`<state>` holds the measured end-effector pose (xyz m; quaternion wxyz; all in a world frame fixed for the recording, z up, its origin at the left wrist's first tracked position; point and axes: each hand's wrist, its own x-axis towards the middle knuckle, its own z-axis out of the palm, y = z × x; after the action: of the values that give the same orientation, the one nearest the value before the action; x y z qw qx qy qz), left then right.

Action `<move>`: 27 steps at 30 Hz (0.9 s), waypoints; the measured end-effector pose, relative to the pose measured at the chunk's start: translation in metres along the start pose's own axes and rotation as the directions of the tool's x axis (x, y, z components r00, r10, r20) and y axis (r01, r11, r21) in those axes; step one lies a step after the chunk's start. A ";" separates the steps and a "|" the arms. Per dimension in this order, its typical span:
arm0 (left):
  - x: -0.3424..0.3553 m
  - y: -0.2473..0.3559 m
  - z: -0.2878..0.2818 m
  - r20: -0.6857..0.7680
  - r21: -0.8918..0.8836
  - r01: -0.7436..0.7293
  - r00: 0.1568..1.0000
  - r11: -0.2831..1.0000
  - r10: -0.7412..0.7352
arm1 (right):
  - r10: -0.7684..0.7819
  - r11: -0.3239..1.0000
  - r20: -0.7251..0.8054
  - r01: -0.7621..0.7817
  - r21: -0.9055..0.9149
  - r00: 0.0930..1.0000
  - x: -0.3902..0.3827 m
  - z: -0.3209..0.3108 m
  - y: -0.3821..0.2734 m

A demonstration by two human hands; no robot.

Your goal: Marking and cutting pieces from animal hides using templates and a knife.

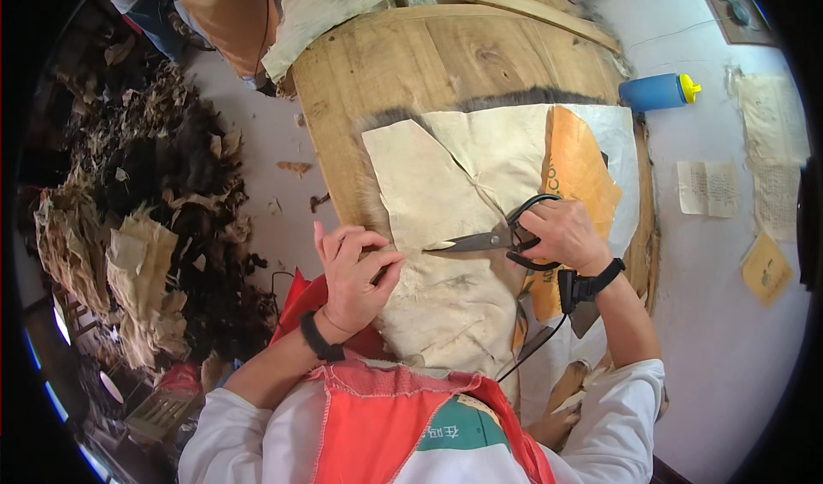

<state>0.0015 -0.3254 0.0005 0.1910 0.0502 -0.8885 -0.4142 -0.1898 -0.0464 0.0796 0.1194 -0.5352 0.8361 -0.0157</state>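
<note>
Head view, far left: a heap of dark brown fur and hide scraps [171, 167] runs into the black fisheye rim, its separate pieces hard to tell apart; a stack of pale, crumpled hide pieces [141, 261] lies over its lower part. Pale floor [261, 132] separates the heap from the table. At lower centre-left, bright red cloth [300, 304] is partly hidden by the left hand [356, 270]. That hand is half curled, fingertips at the left edge of a cream-coloured, fur-backed hide [420, 171]; whether they pinch it, I cannot tell.

The hide fills the middle of the frame on a light-brown wooden table [377, 64], dark fur fringing its top and left edges. A slanting dark line crosses it, cut or crease unclear; its lower end runs down toward the person's body. Plain wood stretches above it, leaving the hands room toward the top of the frame.

Right of centre, the right hand [561, 231] grips the handles of black-handled metal scissors [480, 242], blades pointing left, tip near the left hand; the blade end is partly covered by hide. Beneath this hand, an orange printed paper bag [570, 158] is partly hidden. Farther right, a blue bottle with a yellow cap [649, 94] sits near the table's right edge, close to the white wall [686, 141].
</note>
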 end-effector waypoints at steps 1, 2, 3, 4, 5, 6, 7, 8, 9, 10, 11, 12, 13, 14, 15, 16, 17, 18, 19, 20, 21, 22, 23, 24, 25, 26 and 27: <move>0.000 0.000 0.000 0.001 0.005 -0.004 1.000 1.000 0.004 | 0.012 1.000 0.029 -0.012 -0.019 1.000 0.001 0.000 0.000; 0.000 0.000 0.000 0.003 0.010 -0.009 1.000 1.000 0.009 | 0.011 1.000 0.027 -0.011 -0.019 1.000 0.003 -0.003 -0.002; 0.000 0.001 -0.001 0.002 0.012 -0.010 1.000 1.000 0.010 | -0.004 1.000 -0.009 0.004 0.007 1.000 0.008 -0.007 -0.006; 0.002 0.004 -0.002 0.013 0.024 0.010 1.000 1.000 -0.010 | -0.018 0.999 -0.046 0.019 0.032 0.999 0.011 -0.009 -0.010; 0.002 0.005 -0.003 0.025 0.036 0.030 0.999 0.999 -0.031 | -0.018 0.999 -0.048 0.020 0.032 0.999 0.014 -0.007 -0.011; 0.002 0.005 -0.002 0.024 0.038 0.029 0.999 0.999 -0.030 | -0.008 0.999 -0.048 0.010 0.040 0.999 0.016 -0.006 -0.012; 0.002 0.004 -0.002 0.017 0.048 0.011 1.000 0.999 -0.011 | 0.002 0.999 -0.047 0.000 0.048 0.999 0.018 -0.005 -0.013; 0.001 0.003 -0.002 0.011 0.059 -0.007 1.000 0.998 0.006 | 0.001 0.999 -0.050 0.002 0.048 0.999 0.021 -0.005 -0.014; 0.001 0.002 -0.001 0.010 0.062 -0.007 1.000 0.998 0.007 | -0.013 0.998 -0.049 0.016 0.053 0.999 0.024 -0.005 -0.015; 0.001 0.002 0.000 0.001 0.060 -0.019 1.000 0.998 0.019 | -0.027 0.998 -0.048 0.030 0.059 0.998 0.026 -0.005 -0.016; 0.000 0.001 0.001 -0.009 0.058 -0.031 0.999 0.998 0.032 | -0.030 0.998 -0.049 0.033 0.059 0.998 0.027 -0.003 -0.015; 0.000 0.000 0.001 -0.010 0.060 -0.030 0.999 0.998 0.030 | -0.027 0.998 -0.040 0.029 0.051 0.999 0.027 0.001 -0.012; -0.001 -0.001 0.002 -0.018 0.057 -0.034 0.999 0.998 0.035 | -0.024 0.999 -0.029 0.025 0.042 0.999 0.026 0.004 -0.010; -0.002 -0.001 0.002 -0.025 0.053 -0.038 0.999 0.998 0.040 | -0.026 0.999 -0.027 0.027 0.041 0.999 0.027 0.005 -0.009; -0.001 -0.002 0.003 -0.027 0.052 -0.036 0.999 0.998 0.037 | -0.041 0.998 -0.046 0.043 0.040 0.998 0.027 0.005 -0.007; -0.001 -0.002 0.003 -0.031 0.049 -0.033 0.999 0.998 0.035 | -0.055 0.998 -0.063 0.058 0.041 0.996 0.027 0.006 -0.006; -0.001 -0.002 0.003 -0.036 0.046 -0.031 0.999 0.998 0.033 | -0.056 0.997 -0.058 0.058 0.041 0.997 0.027 0.006 -0.006; -0.001 -0.002 0.002 -0.036 0.043 -0.027 0.999 0.999 0.029 | -0.056 0.997 -0.057 0.059 0.046 0.997 0.028 0.006 -0.006; 0.000 -0.002 0.002 -0.038 0.046 -0.030 0.999 0.998 0.032 | -0.053 0.997 -0.058 0.056 0.048 0.997 0.027 0.005 -0.006; 0.000 -0.001 0.002 -0.041 0.050 -0.033 0.999 0.998 0.035 | -0.049 0.998 -0.054 0.051 0.044 0.997 0.027 0.005 -0.007; -0.001 -0.001 0.002 -0.041 0.043 -0.035 0.998 0.998 0.037 | -0.044 0.998 -0.061 0.046 0.043 0.997 0.028 0.004 -0.008; -0.001 -0.002 0.001 -0.040 0.054 -0.031 0.999 0.998 0.034 | -0.040 0.998 -0.068 0.043 0.042 0.997 0.028 0.004 -0.009; -0.001 -0.002 0.001 -0.040 0.066 -0.028 0.999 0.997 0.030 | -0.038 0.998 -0.066 0.040 0.037 0.997 0.027 0.003 -0.009; -0.001 -0.001 0.002 -0.042 0.062 -0.029 0.999 0.998 0.032 | -0.026 0.999 -0.051 0.028 0.044 0.998 0.026 0.004 -0.009; -0.001 -0.002 0.002 -0.047 0.064 -0.030 0.998 0.998 0.033 | -0.018 0.998 -0.040 0.020 0.053 0.999 0.026 0.005 -0.009; -0.002 -0.002 0.002 -0.053 0.067 -0.031 0.998 0.997 0.034 | -0.020 0.998 -0.042 0.022 0.051 0.999 0.025 0.006 -0.008; -0.001 -0.002 0.002 -0.056 0.069 -0.031 0.998 0.997 0.035 | -0.013 1.000 -0.019 0.014 0.026 1.000 0.022 0.006 -0.007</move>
<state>0.0016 -0.3250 -0.0031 0.2214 0.0536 -0.8969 -0.3790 -0.1915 -0.0687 0.0706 0.1183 -0.5390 0.8333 -0.0326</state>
